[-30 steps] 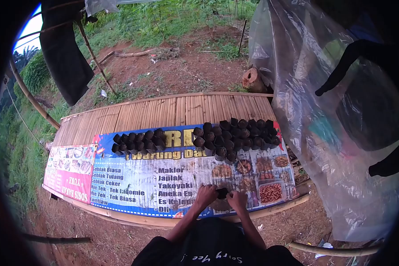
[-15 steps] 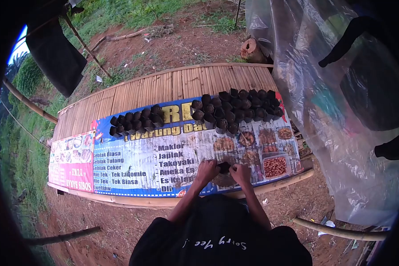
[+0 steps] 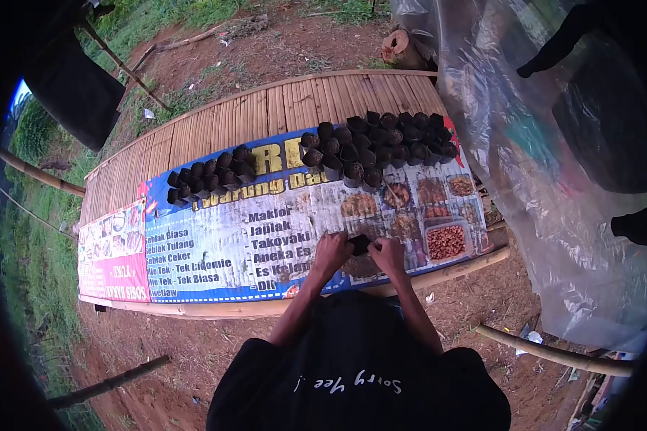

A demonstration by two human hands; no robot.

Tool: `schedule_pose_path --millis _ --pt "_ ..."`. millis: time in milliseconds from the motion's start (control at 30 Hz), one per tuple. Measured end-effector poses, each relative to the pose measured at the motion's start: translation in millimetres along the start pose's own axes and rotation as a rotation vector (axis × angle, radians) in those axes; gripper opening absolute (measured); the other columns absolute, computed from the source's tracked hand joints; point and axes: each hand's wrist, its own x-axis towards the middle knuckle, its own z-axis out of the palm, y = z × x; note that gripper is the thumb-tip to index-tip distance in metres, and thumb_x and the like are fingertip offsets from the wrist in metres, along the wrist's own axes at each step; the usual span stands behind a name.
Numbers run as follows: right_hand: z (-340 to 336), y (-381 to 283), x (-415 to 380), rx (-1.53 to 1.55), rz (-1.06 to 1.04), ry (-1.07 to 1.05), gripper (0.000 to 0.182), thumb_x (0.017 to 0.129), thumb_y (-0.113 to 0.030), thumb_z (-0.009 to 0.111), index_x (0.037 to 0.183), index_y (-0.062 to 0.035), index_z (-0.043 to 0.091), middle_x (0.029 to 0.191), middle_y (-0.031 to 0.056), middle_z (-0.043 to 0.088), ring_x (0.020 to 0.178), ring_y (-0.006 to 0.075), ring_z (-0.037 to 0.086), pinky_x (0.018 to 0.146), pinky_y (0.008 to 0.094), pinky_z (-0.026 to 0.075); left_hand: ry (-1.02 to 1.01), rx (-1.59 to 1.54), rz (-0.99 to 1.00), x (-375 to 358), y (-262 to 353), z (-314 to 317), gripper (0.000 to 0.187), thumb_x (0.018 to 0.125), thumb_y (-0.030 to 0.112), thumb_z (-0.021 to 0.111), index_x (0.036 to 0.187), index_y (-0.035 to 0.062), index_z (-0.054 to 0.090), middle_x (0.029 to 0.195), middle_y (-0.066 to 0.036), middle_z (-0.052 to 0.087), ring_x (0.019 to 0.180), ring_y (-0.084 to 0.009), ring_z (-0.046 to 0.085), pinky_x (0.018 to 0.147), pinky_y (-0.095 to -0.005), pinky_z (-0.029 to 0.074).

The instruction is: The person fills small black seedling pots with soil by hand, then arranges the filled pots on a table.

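Observation:
A small black plastic seedling bag (image 3: pixel 359 245) is held between my two hands above the near side of the printed banner. My left hand (image 3: pixel 332 254) pinches its left edge, and my right hand (image 3: pixel 387 256) pinches the right edge. Just below the bag, a patch of dark soil (image 3: pixel 361 268) lies on the banner, partly covered by my hands. Farther back stand a large group of black seedling bags (image 3: pixel 372 154) at centre right and a smaller group (image 3: pixel 212 174) to the left. Soil shows in the tops of several.
The banner (image 3: pixel 216 244) covers much of a bamboo-slat table (image 3: pixel 230 126). Clear plastic sheeting (image 3: pixel 496 179) hangs on the right. A cut log (image 3: pixel 401 49) lies behind the table. Bamboo poles (image 3: pixel 553 350) stick out near the front right, and dark cloth (image 3: pixel 72 104) hangs at the left.
My view has tilted down slightly, so the table and bags sit higher in the picture. Both hands still grip the bag in about the same place over the banner.

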Motion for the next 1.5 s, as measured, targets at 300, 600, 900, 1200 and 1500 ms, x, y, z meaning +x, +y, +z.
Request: schedule_pose_path --millis 300,600,900,1200,1500 --pt "1.1 -0.1 -14.9 0.073 0.066 0.035 0.038 0.079 -0.038 0.065 0.066 -0.0027 0.062 0.061 0.0166 0.061 0.062 0.0348 0.062 0.059 0.0433 0.046 -0.019 0.045 0.025 -2.1 -5.5 2.6 0.030 0.078 0.027 0.061 0.096 0.0032 0.058 0.071 -0.021 0.062 0.067 -0.0402 0.061 0.064 -0.0496 0.048" --pt "23.4 10.4 -27.2 0.232 0.231 -0.186 0.038 0.081 -0.042 0.059 0.075 -0.0058 0.068 0.069 0.0161 0.065 0.074 0.0365 0.064 0.069 0.0463 0.049 -0.155 0.300 0.261 22.5 0.3 4.3 0.018 0.078 0.020 0.060 0.088 0.0066 0.063 0.077 -0.015 0.065 0.071 -0.0319 0.064 0.071 -0.0417 0.047" --pt "9.4 10.2 -20.4 0.033 0.240 -0.052 0.034 0.079 -0.036 0.057 0.077 -0.0027 0.065 0.073 0.0188 0.063 0.077 0.0392 0.062 0.065 0.0451 0.047 -0.084 0.021 0.065 0.7 -0.8 2.3 0.015 0.073 0.018 0.059 0.077 0.0043 0.062 0.069 -0.019 0.062 0.068 -0.0383 0.062 0.065 -0.0477 0.049" --pt "-2.1 2.7 -17.3 0.044 0.159 0.006 0.036 0.080 -0.038 0.056 0.077 -0.0038 0.065 0.075 0.0196 0.063 0.077 0.0407 0.061 0.066 0.0446 0.047 -0.035 -0.017 -0.040 -9.8 1.9 11.2 0.017 0.074 0.022 0.060 0.081 0.0054 0.061 0.071 -0.021 0.063 0.068 -0.0389 0.062 0.064 -0.0489 0.050" --pt "-4.2 0.9 -29.9 0.074 0.316 -0.063 0.040 0.080 -0.043 0.057 0.074 -0.0041 0.064 0.073 0.0176 0.064 0.075 0.0383 0.063 0.067 0.0431 0.047 -0.021 0.016 -0.003 -18.6 -0.7 17.9 0.018 0.076 0.023 0.063 0.079 0.0058 0.058 0.070 -0.019 0.063 0.066 -0.0398 0.061 0.064 -0.0503 0.048"
